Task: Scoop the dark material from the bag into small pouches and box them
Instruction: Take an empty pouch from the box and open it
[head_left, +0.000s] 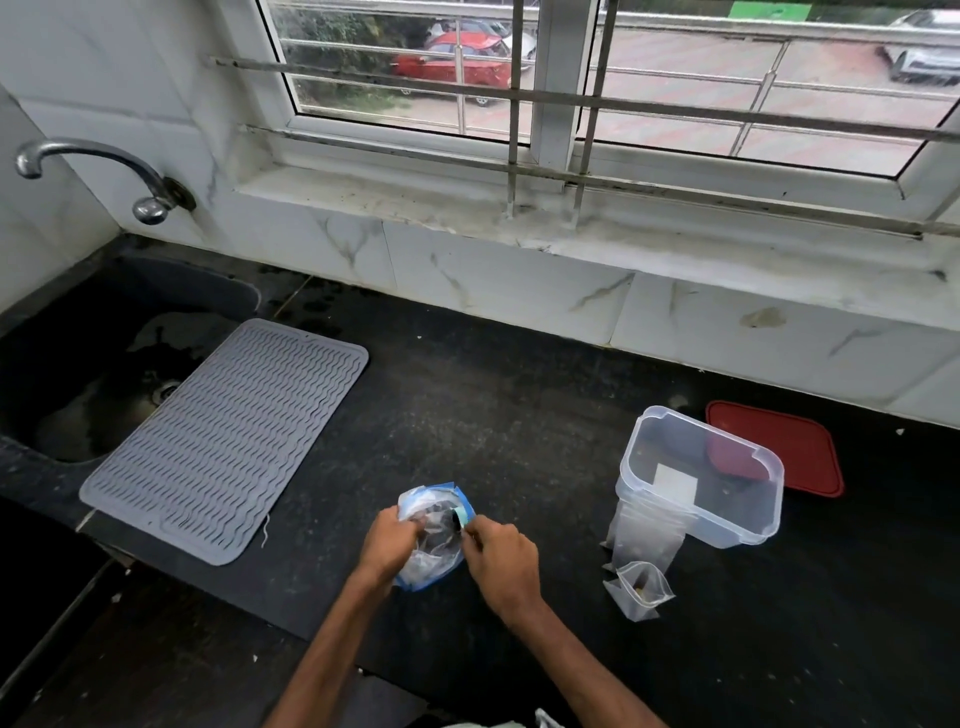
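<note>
My left hand (389, 540) grips the rim of the bag (432, 560); my right hand (501, 558) pinches a teal scoop (460, 517) at its mouth, on the surface (519, 415).

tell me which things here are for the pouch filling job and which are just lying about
For the job: bag, green scoop, small pouches, clear box, red lid.
Lying about: grey mat, sink, tap.

Crinkly clear bag (435, 553) with blue edges sits mouth-open near the counter (519, 415) front, dark material (441, 524) inside, with small clear pouches (640, 590) standing just in front of the lidless clear box (701, 478) off to its right.
</note>
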